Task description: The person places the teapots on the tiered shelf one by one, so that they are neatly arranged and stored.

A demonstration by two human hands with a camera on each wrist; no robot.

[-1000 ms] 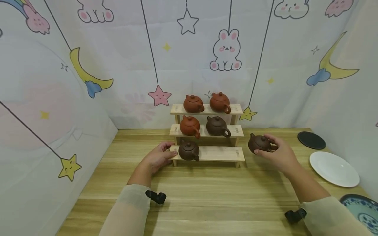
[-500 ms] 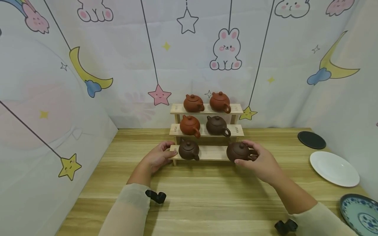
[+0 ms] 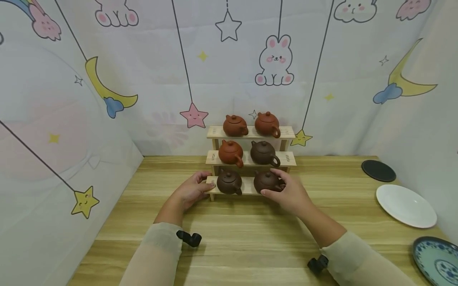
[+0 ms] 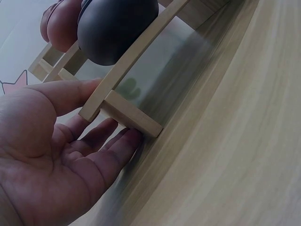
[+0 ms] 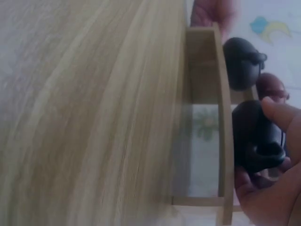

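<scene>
My right hand (image 3: pixel 292 195) grips a dark brown teapot (image 3: pixel 265 182) by its sides, thumb in front and fingers behind. That teapot is at the right part of the lowest step of a three-step wooden display stand (image 3: pixel 247 184). In the right wrist view its base meets the board's edge. A second dark brown teapot (image 3: pixel 229 182) sits on the same step, to the left. My left hand (image 3: pixel 193 191) holds the step's left end; in the left wrist view the thumb lies on the board (image 4: pixel 110 87) and the fingers touch the leg (image 4: pixel 134 115).
On the middle step stand a reddish teapot (image 3: pixel 230 151) and a dark brown one (image 3: pixel 262 152). Two reddish teapots (image 3: pixel 234 126) occupy the top step. To the right lie a black disc (image 3: pixel 378 171), a white plate (image 3: pixel 406 205) and a blue patterned plate (image 3: pixel 422 254). A printed cloth (image 3: pixel 161 79) hangs behind.
My right hand has carried the dark brown teapot leftward, from the air right of the stand onto the lowest step. The left hand has stayed at the step's left end.
</scene>
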